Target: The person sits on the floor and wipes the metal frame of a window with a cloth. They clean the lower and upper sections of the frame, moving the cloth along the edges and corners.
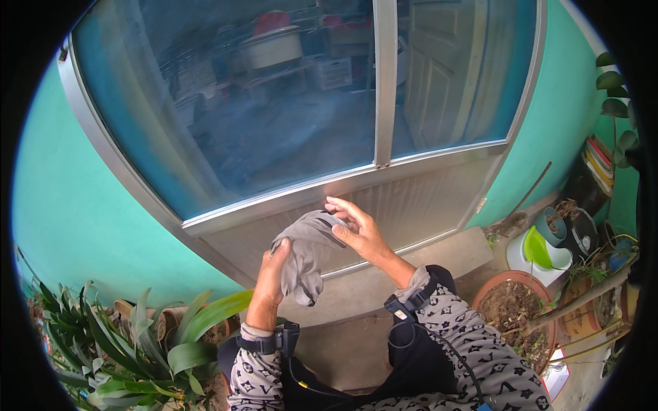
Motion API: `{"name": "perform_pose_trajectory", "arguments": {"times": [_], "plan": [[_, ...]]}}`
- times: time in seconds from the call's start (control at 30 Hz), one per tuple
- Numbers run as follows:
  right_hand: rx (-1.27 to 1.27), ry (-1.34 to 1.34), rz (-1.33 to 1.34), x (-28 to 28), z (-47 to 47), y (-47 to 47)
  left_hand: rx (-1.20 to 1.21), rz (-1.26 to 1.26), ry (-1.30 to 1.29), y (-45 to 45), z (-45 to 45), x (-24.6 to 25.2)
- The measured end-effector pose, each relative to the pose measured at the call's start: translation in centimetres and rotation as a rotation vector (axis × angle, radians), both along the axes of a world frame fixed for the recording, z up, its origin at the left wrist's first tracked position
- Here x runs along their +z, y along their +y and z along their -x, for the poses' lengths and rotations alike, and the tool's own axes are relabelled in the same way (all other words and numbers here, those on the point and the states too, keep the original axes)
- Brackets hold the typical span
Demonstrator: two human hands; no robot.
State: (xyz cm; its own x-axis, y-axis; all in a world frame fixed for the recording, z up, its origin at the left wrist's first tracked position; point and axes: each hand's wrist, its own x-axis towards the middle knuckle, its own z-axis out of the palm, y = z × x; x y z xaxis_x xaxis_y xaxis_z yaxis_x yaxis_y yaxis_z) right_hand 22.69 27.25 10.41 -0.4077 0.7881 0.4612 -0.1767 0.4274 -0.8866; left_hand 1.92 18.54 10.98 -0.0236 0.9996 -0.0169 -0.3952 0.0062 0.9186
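Note:
A crumpled grey cloth (303, 257) with a few dark edges hangs in front of the lower door panel. My left hand (270, 282) grips its left side, the thumb pressed on top and the other fingers hidden behind the fabric. At the cloth's upper right edge is my right hand (362, 234), with thumb and fingers spread around that corner. Whether it pinches the fabric cannot be made out. Before me stands a metal-framed glass door (288, 128) with a ribbed lower panel (411, 221).
A concrete step (442, 262) runs below the door. Leafy plants (139, 349) crowd the left. To the right are a clay pot of soil (514, 303), a white container with a green scoop-like piece (537, 246), and a slanting branch (581, 303). Turquoise walls (92, 205) flank the door.

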Motion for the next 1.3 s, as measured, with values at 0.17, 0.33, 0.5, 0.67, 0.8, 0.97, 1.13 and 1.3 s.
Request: {"name": "perform_pose_trajectory", "arguments": {"times": [0.17,0.33,0.5,0.67,0.8,0.97,1.13,1.3], "plan": [[-0.129,-0.156,-0.406,0.0,0.2,-1.1,0.036,0.037,-0.017,0.1,-0.5,-0.2],[-0.042,-0.487,-0.428,-0.7,1.7,-3.8,0.083,0.104,-0.115,0.3,-0.8,-0.2],[-0.317,-0.328,-0.490,-1.7,2.5,-3.5,-0.039,0.155,0.087,0.0,-1.5,-0.9],[-0.594,-0.278,-0.670,-1.3,1.5,-2.6,-0.006,0.096,0.313,0.2,-1.2,-1.0],[-0.891,-0.261,-0.694,0.0,0.1,-0.9,-0.021,0.038,0.404,0.1,-0.7,-0.9],[-0.941,-0.329,-0.786,0.2,0.1,-0.4,-0.017,0.048,0.423,0.1,-0.9,-0.9],[-0.891,-0.311,-0.798,0.0,2.0,-0.6,0.001,0.056,0.393,0.2,-1.1,-1.1],[-0.750,-0.301,-1.011,-0.5,6.1,-0.3,0.081,0.098,0.333,0.2,-0.1,-1.7]]}}
